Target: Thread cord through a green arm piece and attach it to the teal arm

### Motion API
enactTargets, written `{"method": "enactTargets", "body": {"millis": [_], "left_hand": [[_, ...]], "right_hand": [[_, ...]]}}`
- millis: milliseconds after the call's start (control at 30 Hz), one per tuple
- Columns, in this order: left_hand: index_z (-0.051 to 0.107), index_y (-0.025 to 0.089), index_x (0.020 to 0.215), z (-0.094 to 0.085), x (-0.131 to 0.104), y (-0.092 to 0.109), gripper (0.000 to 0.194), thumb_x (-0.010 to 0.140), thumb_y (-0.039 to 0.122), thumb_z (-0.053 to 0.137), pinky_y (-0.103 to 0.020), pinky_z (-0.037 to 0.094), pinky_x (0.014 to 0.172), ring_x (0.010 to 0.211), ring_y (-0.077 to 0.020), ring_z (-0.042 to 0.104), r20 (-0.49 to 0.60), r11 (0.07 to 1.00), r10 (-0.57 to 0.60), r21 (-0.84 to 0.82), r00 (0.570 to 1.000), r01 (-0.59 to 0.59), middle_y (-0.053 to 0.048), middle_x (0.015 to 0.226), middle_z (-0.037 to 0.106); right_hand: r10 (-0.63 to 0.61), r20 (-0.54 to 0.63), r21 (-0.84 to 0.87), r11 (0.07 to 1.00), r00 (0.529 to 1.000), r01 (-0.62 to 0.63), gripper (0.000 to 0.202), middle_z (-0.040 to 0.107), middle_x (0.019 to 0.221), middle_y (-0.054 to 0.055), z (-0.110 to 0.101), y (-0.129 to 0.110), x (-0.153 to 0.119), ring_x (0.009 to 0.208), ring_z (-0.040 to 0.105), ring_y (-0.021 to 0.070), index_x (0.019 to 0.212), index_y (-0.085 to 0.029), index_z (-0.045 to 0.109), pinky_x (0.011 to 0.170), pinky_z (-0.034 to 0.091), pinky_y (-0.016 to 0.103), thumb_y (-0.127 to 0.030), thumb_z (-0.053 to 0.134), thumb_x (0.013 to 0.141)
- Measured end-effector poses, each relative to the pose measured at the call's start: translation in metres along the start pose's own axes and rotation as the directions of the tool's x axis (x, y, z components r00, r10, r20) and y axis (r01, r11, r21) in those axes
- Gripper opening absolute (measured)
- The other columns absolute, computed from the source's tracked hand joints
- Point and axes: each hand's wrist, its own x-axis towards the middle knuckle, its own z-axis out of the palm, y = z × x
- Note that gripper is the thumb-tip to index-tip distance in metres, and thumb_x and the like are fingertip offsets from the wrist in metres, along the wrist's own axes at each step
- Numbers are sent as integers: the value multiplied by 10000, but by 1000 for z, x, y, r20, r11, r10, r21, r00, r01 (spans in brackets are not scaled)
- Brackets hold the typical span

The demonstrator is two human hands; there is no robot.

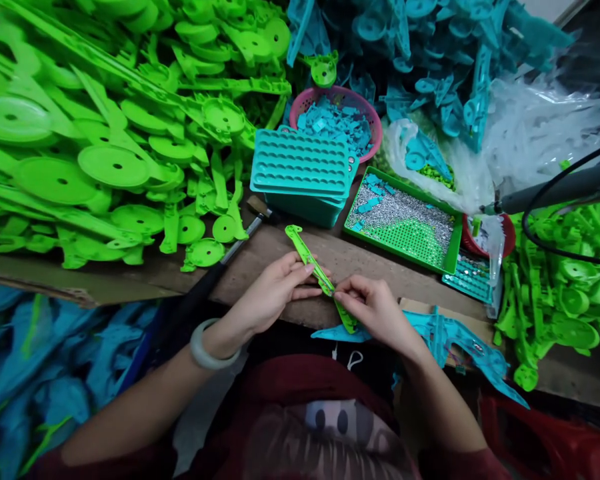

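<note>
left hand point(273, 287) gripping one green part point(304, 252); right hand point(375, 305) pinching it; one brush point(258, 206) nearby

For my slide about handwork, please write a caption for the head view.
Left hand holding a slim green part, right hand close against it, near a green tray of small silvery pieces.

A: What furniture is there?
B: A brown workbench point(337, 245), stretching across the view.
A: And around it?
B: A grey pole point(570, 185) slants in from the right, a black cable point(525, 217) curving across it. Lower right, a red plastic object point(540, 440), too shadowed to name.
A: The light?
B: Dim; the upper right corner point(597, 40) is nearly black.
</note>
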Motion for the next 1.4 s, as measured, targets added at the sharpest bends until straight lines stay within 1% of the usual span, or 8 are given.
{"method": "enactTargets", "body": {"millis": [200,300,500,633,767,967,1167,1400], "left_hand": [[597,194,1048,3,-4,-1,303,828,364,716,-311,578,806,896,-204,704,-18,995,87,48,996,-86,-39,906,725],[578,209,1077,17,-7,-3,295,858,379,682,-309,550,839,918,-201,695,-31,979,203,-1,979,-203,-24,904,706],[522,238,1047,58,0,-6,246,919,435,594,-321,540,834,922,-186,668,-8,928,293,-237,956,-287,-11,935,662],[566,206,983,66,0,-10,262,840,368,714,-286,527,815,873,-164,662,201,983,161,-122,966,-139,-20,935,658],[574,200,968,66,-2,-14,244,870,402,671,-279,534,737,791,-162,676,182,996,92,-15,979,-90,-22,879,676],[614,220,1002,84,-3,-11,239,904,438,623,-236,483,629,667,-128,609,91,979,186,-101,978,-177,21,771,638],[669,152,1103,87,-18,-5,314,817,273,709,-300,494,871,911,-203,664,344,991,-46,-104,938,87,-77,1003,710],[642,193,1182,79,-19,-28,323,890,321,593,-263,468,813,860,-170,627,130,978,148,130,980,-165,-30,906,691]], "right_hand": [[-52,-68,-106,993,996,45,134,524,624,-33,-5,-5,-5,585,478,108,812,-186,638,576,346,231,-249,579,914],[15,-48,190,982,999,-6,179,571,679,-16,-9,-14,-8,559,516,107,830,-193,576,510,382,215,-338,575,935],[129,52,824,555,990,-116,305,284,530,-132,-24,-26,-7,368,117,28,832,-221,492,324,108,133,-410,731,834],[151,-208,903,410,966,130,308,165,527,-137,-43,-17,-12,406,7,52,828,-227,519,307,63,149,-401,770,789],[158,-310,800,577,938,167,279,266,508,-123,-36,-7,-24,394,96,48,803,-215,574,326,117,166,-412,770,780],[26,-357,424,895,934,138,204,599,676,-1,-2,-2,-29,606,519,109,766,-166,656,587,427,233,-356,711,817],[101,-460,479,865,882,151,269,535,658,-28,-9,14,-32,568,465,103,769,-179,623,541,406,221,-429,720,796],[20,-423,583,772,906,255,217,527,778,-27,-2,9,-38,551,530,71,760,-186,623,518,411,206,-368,720,829]]}}
